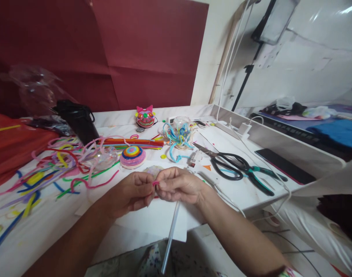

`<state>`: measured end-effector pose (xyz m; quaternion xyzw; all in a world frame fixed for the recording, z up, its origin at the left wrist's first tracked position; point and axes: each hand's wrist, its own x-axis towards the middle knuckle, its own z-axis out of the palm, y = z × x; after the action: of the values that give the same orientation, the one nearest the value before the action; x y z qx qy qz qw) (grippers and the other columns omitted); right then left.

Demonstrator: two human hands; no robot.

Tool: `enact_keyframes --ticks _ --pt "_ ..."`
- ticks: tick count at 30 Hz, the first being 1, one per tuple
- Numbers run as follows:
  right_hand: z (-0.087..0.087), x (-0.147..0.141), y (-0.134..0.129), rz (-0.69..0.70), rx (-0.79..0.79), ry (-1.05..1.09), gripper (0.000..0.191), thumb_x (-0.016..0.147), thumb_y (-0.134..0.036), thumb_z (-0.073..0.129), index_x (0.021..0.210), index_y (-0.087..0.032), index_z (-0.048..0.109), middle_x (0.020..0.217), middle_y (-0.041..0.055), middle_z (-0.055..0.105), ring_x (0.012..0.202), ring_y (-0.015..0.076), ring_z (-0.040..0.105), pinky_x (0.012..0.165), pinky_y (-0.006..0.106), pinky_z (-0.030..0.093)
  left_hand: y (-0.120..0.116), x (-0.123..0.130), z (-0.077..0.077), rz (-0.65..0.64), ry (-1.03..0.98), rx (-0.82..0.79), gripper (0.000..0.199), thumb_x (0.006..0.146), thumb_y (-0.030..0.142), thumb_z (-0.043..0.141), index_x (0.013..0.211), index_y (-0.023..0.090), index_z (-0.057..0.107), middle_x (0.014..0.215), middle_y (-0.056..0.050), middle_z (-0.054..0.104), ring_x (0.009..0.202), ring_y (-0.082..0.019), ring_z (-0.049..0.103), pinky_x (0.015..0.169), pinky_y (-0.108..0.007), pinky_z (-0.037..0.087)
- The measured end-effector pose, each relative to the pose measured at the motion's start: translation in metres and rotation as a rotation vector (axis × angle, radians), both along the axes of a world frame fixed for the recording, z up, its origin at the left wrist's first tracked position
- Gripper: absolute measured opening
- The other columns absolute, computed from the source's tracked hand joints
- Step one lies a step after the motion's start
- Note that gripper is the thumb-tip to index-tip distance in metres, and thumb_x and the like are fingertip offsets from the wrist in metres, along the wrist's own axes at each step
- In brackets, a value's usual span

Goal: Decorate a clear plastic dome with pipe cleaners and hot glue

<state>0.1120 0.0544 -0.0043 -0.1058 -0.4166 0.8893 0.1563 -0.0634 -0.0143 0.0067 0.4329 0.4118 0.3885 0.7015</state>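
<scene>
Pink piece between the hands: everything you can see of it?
The pink piece shows only as a short, slim, bright pink stretch bridging the gap between the two hands. The left hand and right hand pinch it at either side, raised over the white sheet. Its ends are hidden in the grip; material and surface texture are too small to tell.
</scene>
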Motion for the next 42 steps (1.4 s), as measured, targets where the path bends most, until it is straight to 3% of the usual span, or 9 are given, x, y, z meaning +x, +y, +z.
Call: enact_keyframes --ticks 7,12,17,23,29,36,42 --pt "-0.002 -0.004 -0.003 -0.015 0.013 0.002 0.028 0.056 -0.026 0.087 0.067 -0.010 0.067 0.051 0.0012 0.064 0.036 0.0031 0.046 0.033 0.012 0.022 -0.001 0.000 0.002 -0.046 0.002 0.024 0.042 0.060 0.048 0.083 0.067 0.016 0.056 0.047 0.005 0.051 0.035 -0.002 0.031 0.033 -0.015 0.014" --pt "0.003 0.001 0.000 -0.043 0.016 -0.023 0.029 0.060 -0.029 0.086 0.072 -0.012 0.067 0.059 0.0017 0.068 0.045 0.0062 0.057 0.034 0.011 0.027 0.002 0.001 0.007 0.017 -0.007 0.072 0.042 0.064 0.049 0.080 0.068 0.014 0.058 0.046 0.007 0.047 0.036 0.000 0.023 0.034 -0.017 0.009" --pt "0.014 0.007 0.005 -0.081 0.140 -0.070 0.032 0.064 -0.034 0.085 0.079 -0.013 0.068 0.069 0.0029 0.070 0.052 0.0099 0.064 0.032 0.012 0.027 0.003 0.001 0.010 0.043 0.019 0.125 0.041 0.066 0.050 0.078 0.064 0.014 0.059 0.044 0.008 0.040 0.036 -0.001 0.018 0.035 -0.020 0.005" --pt "0.030 0.003 0.009 -0.204 0.331 -0.219 0.037 0.054 -0.037 0.089 0.071 -0.012 0.068 0.058 -0.0013 0.063 0.046 0.0061 0.054 0.033 0.013 0.029 0.006 -0.006 0.002 0.114 0.055 0.105 0.043 0.064 0.051 0.080 0.068 0.014 0.058 0.051 0.004 0.048 0.039 -0.002 0.027 0.038 -0.019 0.011" --pt "0.039 0.001 0.010 -0.227 0.528 -0.246 0.034 0.060 -0.040 0.085 0.071 -0.012 0.068 0.057 -0.0029 0.060 0.047 0.0053 0.050 0.038 0.015 0.031 0.004 -0.006 0.006 0.225 0.109 0.092 0.044 0.061 0.049 0.083 0.068 0.014 0.056 0.055 0.002 0.054 0.042 -0.003 0.036 0.041 -0.018 0.016" --pt "0.039 0.001 0.014 -0.222 0.563 -0.259 0.031 0.062 -0.037 0.082 0.071 -0.011 0.068 0.053 -0.0031 0.058 0.044 0.0049 0.046 0.038 0.016 0.029 0.008 -0.008 0.002 0.246 0.194 0.210 0.043 0.065 0.051 0.080 0.073 0.014 0.059 0.056 0.001 0.058 0.041 -0.004 0.038 0.039 -0.018 0.018" --pt "0.044 0.005 0.025 -0.231 0.707 -0.287 0.026 0.062 -0.033 0.079 0.072 -0.012 0.067 0.055 -0.0039 0.058 0.048 0.0064 0.048 0.039 0.016 0.032 0.014 -0.006 0.004 0.337 0.298 0.328 0.032 0.067 0.042 0.078 0.075 0.015 0.064 0.063 0.000 0.063 0.049 -0.007 0.048 0.045 -0.019 0.032"
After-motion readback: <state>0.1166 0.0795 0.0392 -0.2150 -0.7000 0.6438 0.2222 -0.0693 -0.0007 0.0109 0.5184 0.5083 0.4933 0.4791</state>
